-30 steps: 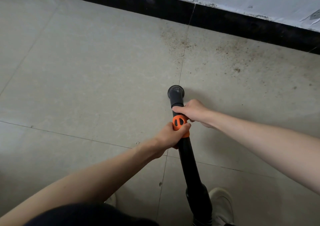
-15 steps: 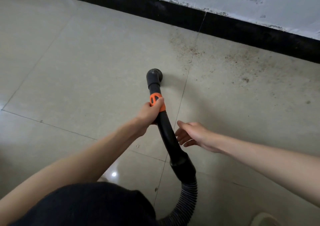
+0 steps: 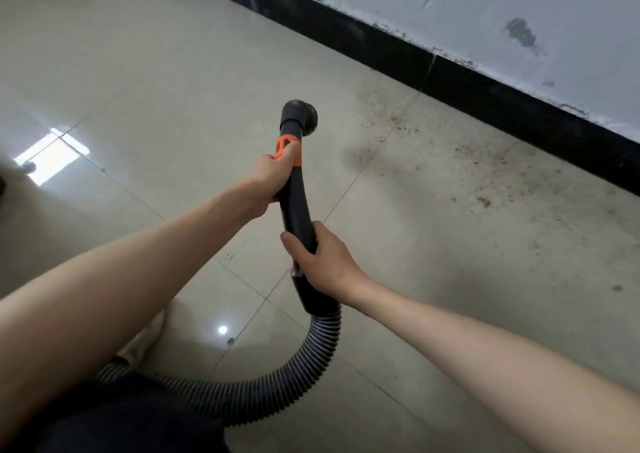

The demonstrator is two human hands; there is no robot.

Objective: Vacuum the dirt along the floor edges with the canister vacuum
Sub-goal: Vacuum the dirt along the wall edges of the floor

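- Toward twelve o'clock from the person, seen from the head camera, the black vacuum wand (image 3: pixel 296 206) is held up off the tiled floor (image 3: pixel 173 81), its round brush nozzle (image 3: pixel 300 113) in the air and apart from the tiles.
- The left hand (image 3: pixel 268 180) grips the wand just below the orange collar (image 3: pixel 286 150), fingers curled round the tube.
- The right hand (image 3: pixel 323 260) grips the wand lower down, at about six o'clock from the left hand, thumb and fingers wrapped round it just above the cuff where the ribbed hose (image 3: pixel 277 386) joins.
- Brown dirt (image 3: pixel 485 182) lies scattered on the tiles from about one to three o'clock of the nozzle, along the black skirting (image 3: pixel 450 81) at the foot of the wall (image 3: pixel 519 12).
- By my reading the task is barely begun here: that dirt looks untouched, and the nozzle has not yet been lowered onto it.
- The hose loops down toward seven o'clock and disappears behind dark clothing; the canister itself is out of frame.
- Whether the vacuum is running cannot be told, and the left fingertips are hidden behind the wand.
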